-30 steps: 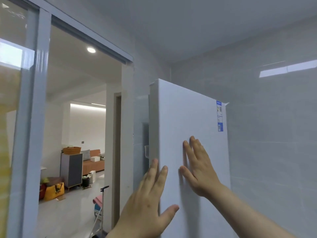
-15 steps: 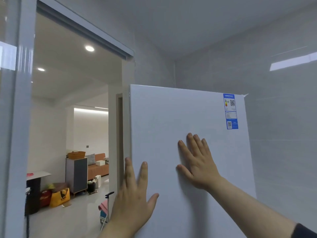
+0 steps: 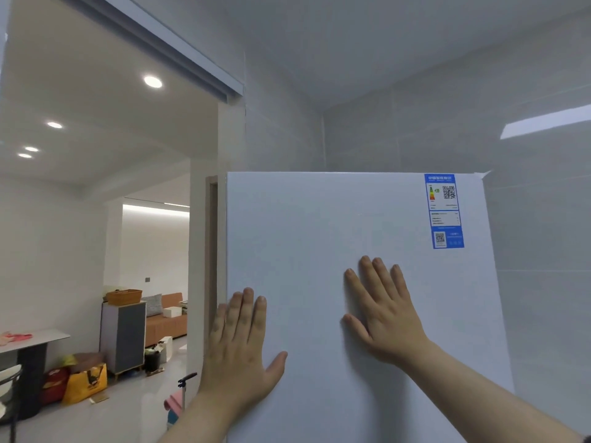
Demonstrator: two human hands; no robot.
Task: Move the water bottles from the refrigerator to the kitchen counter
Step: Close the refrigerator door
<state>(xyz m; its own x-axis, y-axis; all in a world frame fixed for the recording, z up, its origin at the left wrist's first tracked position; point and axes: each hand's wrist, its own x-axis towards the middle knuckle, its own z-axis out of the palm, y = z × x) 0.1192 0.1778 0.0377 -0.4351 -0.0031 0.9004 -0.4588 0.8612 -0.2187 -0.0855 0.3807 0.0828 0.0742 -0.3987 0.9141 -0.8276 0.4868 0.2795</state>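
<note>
At the fridge, door (image 3: 335, 266) now faces the camera squarely; a second ago it stood edge-on and ajar, half a second ago partly swung. Both palms have stayed flat on it throughout. Judgement: door is being pushed shut, or has just closed; seal not visible, so cannot confirm.

Left hand (image 3: 241, 350): flat, fingers spread, at the door's left edge, gripping nothing. Right hand (image 3: 383, 314): flat, fingers spread, mid-panel, below and left of the blue label (image 3: 444, 211), gripping nothing. Hands apart, both touching door.

Bottles: none in view. Fridge interior hidden behind door, so contents cannot be told. Counter also out of view. If the door is being closed, the transfer is likely finished or paused; frames do not settle which.

Other containers: orange basket (image 3: 124, 296) on a grey cabinet (image 3: 126, 337) in the far room, contents too small to read; yellow bag (image 3: 84, 383) on the floor beside it.
</note>
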